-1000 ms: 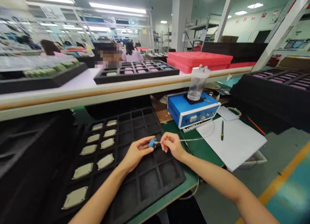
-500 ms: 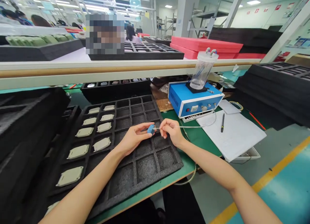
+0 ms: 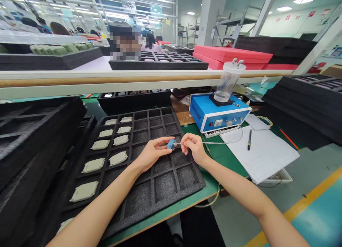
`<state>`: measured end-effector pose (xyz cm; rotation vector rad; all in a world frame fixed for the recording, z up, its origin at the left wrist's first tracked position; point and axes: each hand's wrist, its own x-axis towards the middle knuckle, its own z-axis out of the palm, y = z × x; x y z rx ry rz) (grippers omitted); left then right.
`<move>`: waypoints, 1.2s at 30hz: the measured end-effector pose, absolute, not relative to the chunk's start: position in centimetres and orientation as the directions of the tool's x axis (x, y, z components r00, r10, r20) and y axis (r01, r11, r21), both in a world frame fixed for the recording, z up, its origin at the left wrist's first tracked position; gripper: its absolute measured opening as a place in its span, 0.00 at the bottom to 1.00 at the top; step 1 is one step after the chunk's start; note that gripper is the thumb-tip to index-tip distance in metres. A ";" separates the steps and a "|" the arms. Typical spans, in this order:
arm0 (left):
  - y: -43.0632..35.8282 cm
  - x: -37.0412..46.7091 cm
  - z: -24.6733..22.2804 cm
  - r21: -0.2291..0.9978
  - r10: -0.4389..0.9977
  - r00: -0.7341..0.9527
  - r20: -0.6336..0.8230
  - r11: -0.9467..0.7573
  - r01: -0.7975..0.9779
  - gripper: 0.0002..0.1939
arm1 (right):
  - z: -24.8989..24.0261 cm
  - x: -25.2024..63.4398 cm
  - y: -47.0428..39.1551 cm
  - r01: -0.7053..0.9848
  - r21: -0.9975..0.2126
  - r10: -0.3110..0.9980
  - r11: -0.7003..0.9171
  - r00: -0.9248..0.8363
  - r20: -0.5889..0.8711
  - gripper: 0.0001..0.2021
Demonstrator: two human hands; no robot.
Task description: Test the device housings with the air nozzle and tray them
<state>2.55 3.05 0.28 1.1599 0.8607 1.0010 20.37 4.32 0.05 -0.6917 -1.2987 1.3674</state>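
Over a black foam tray (image 3: pixel 175 177), my left hand (image 3: pixel 152 153) pinches a small blue part (image 3: pixel 171 144) between thumb and fingertips. My right hand (image 3: pixel 194 147) is closed on the end of a thin clear tube (image 3: pixel 217 143), whose tip meets or nearly meets the blue part. The tube runs right to a blue box-shaped machine (image 3: pixel 219 113) with a clear cylinder (image 3: pixel 226 83) on top. Pale green plates (image 3: pixel 100 144) lie in the tray's left compartments.
White papers (image 3: pixel 263 152) with a black pen (image 3: pixel 249 140) lie right of the machine. Black foam trays are stacked at the left (image 3: pixel 34 133) and right (image 3: pixel 307 104). A white shelf edge (image 3: pixel 107 92) crosses behind; a person sits beyond it.
The view has shifted slightly, so the scene sits a little further right and lower. Both hands keep their hold on the blue part and the tube.
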 end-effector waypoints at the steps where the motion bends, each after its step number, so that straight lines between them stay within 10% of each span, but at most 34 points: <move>1: 3.1 2.5 0.3 0.980 0.942 0.333 -0.036 0.099 -0.174 0.23 | 0.0 20.4 4.3 -0.301 -0.938 0.932 0.175 -0.255 0.255 0.04; 36: 3.0 2.5 0.2 0.988 0.945 0.327 -0.019 0.068 -0.140 0.24 | 0.1 20.4 4.3 -0.270 -0.943 0.934 0.193 -0.243 0.261 0.04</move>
